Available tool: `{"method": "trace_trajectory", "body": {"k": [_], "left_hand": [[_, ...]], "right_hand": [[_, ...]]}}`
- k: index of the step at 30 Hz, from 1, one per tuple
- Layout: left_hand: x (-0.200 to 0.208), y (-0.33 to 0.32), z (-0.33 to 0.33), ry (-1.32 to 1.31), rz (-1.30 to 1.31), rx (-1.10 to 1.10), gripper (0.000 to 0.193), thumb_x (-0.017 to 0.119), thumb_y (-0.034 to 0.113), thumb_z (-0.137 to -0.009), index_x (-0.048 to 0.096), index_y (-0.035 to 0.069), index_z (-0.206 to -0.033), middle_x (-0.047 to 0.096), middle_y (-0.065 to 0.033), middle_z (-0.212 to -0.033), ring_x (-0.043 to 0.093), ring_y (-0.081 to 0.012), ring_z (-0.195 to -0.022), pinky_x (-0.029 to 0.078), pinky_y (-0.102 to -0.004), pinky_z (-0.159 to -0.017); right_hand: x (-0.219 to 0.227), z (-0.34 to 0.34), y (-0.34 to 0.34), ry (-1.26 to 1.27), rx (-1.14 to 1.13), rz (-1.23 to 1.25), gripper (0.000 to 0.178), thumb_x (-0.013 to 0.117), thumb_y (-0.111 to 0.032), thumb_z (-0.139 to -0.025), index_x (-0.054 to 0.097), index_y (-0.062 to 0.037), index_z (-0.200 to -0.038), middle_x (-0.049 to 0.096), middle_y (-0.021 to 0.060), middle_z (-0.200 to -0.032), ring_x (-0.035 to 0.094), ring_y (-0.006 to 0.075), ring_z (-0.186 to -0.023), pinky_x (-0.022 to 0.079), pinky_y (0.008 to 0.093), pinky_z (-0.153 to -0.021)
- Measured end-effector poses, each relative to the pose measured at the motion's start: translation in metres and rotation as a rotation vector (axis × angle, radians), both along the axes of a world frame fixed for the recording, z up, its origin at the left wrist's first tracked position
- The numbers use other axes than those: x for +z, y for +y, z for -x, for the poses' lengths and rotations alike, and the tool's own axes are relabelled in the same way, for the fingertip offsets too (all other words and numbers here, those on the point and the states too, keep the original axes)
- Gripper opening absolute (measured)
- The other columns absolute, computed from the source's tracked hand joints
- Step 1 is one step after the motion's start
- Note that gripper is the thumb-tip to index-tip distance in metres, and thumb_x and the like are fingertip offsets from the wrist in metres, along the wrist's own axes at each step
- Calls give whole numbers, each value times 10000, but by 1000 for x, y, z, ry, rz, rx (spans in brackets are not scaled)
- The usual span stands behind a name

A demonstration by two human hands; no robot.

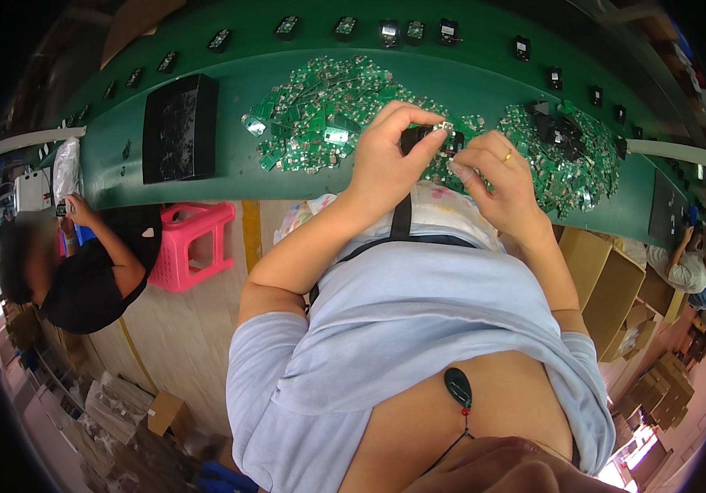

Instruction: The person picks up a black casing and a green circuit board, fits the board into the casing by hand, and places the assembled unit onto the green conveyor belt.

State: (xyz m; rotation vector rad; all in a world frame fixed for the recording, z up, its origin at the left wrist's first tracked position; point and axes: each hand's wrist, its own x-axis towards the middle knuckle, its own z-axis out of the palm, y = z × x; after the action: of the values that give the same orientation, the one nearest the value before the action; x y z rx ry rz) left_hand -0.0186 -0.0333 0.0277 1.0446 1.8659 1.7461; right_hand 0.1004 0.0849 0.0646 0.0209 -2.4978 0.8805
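Observation:
My left hand is closed round a small black plastic case, with thumb and forefinger on a little circuit board at its top. Just right of it, my right hand has its thumb and fingers pinched together close to the case. Whatever those fingertips hold is too small to make out. Both hands are over the near part of a green table. Beneath and left of them spreads a heap of loose green circuit boards; another heap of boards lies to the right, with black parts on top.
A black tray stands left of the boards. Along the far strip sit several black cases with boards. A pink plastic stool and a seated person are at left. Cardboard boxes and another person are at right.

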Motion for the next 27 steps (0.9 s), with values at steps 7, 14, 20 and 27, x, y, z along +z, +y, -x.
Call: {"method": "trace_trajectory", "body": {"k": [7,14,20,27], "left_hand": [[0,1,0,30,-23,41,112,621,37,-779,620,35,-891,539,-22,-880,513,-59,-747,402,-166,-526],[1,1,0,27,24,31,125,632,30,-764,620,24,-888,538,-36,-874,527,-91,-767,427,-193,-599],[2,2,0,78,23,44,137,643,31,-746,622,25,-882,552,-51,-867,540,-124,-770,442,-219,-635],[5,2,0,161,25,65,150,650,28,-729,622,24,-876,564,-70,-854,560,-158,-764,456,-242,-644]], "right_hand": [[3,6,-1,-50,8,-114,140,634,-9,-676,523,-25,-759,476,79,-723,495,245,-653,417,334,-547],[8,9,0,-149,10,-101,155,619,1,-669,473,-26,-716,476,89,-714,508,258,-642,425,345,-555],[13,11,1,-214,22,-109,149,606,-9,-666,467,-25,-718,491,93,-732,522,266,-659,435,353,-574],[16,13,1,-258,28,-149,142,594,-15,-672,467,-24,-734,498,95,-746,533,271,-677,445,358,-588]]}}
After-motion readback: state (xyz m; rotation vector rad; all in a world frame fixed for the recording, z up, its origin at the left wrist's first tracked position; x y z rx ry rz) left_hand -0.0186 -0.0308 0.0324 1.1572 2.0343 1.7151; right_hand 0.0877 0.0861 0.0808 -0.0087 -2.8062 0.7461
